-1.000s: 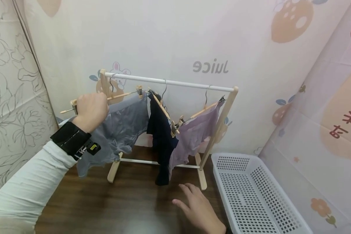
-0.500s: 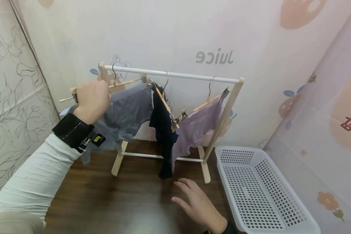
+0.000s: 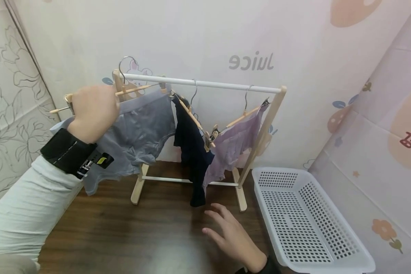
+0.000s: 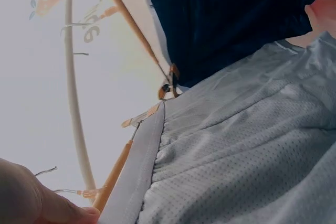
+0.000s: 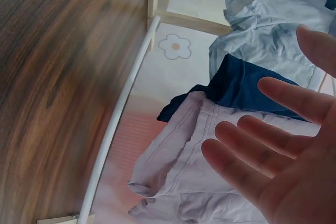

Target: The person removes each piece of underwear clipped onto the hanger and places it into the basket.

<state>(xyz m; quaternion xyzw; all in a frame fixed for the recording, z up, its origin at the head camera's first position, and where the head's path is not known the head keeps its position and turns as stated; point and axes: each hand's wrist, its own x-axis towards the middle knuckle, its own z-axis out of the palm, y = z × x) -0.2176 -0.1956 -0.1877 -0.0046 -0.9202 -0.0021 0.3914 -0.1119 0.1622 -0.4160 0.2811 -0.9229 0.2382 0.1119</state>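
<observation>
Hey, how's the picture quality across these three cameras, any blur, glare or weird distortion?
Head view: evenly lit and mostly sharp, with a pale glare patch on the table near the bottom edge. Left wrist view: the wall behind is washed out, and the rack's white rail bows from lens distortion. Right wrist view: the table's wood grain is smeared at left, and the right hand is soft at close range.

wooden clip hanger (image 3: 137,89) | tilted, hook lifted above the rail, left end inside the grip | grey shorts (image 3: 137,133) | clipped by the waistband, hanging limp below and right of the grip, above the table
</observation>
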